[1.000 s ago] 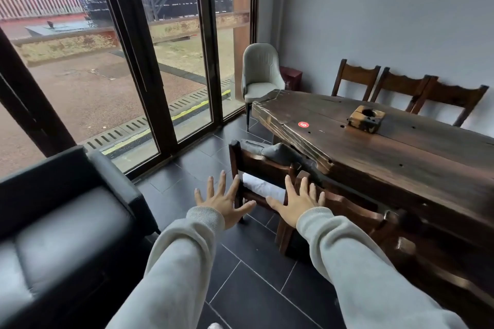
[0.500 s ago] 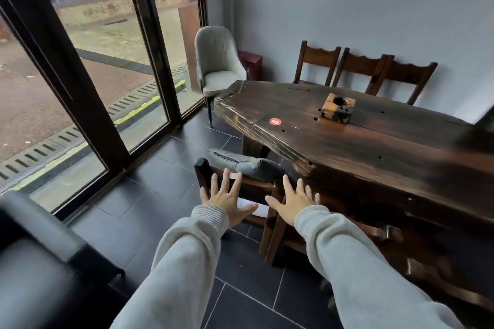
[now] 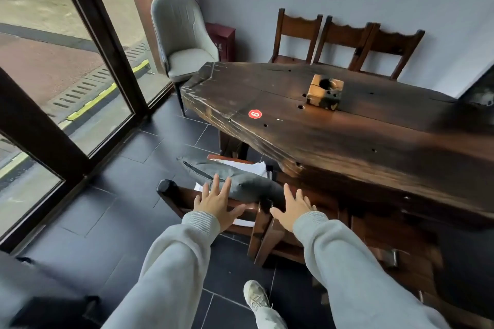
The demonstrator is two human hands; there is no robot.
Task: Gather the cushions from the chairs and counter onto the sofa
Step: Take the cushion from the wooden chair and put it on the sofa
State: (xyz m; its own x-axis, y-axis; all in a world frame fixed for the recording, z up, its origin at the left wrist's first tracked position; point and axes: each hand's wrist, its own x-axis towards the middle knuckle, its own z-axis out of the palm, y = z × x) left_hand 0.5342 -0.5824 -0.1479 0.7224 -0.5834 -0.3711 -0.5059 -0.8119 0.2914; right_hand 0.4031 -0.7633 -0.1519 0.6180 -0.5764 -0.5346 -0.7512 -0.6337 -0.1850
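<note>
A dark grey cushion point(image 3: 240, 181) with a zip lies on a dark wooden chair point(image 3: 171, 191) pushed up to the long wooden table point(image 3: 347, 136). A white cushion point(image 3: 254, 167) shows under it on the seat. My left hand point(image 3: 215, 204) is spread above the chair's backrest, fingertips at the grey cushion's near edge. My right hand point(image 3: 292, 208) is spread at the cushion's right end. Both hold nothing. The black sofa point(image 3: 32, 288) is a blurred dark shape at the lower left.
A grey upholstered chair point(image 3: 184, 43) stands at the table's far end by the glass doors point(image 3: 80, 61). Three wooden chairs point(image 3: 344, 40) line the far wall. A wooden block point(image 3: 324, 91) sits on the table. Dark tiled floor point(image 3: 128, 195) lies between sofa and chairs.
I have stepped closer to the chair and the view has tilted down. Both spread hands have come forward to the grey cushion. The sofa has slid almost out of view at the left.
</note>
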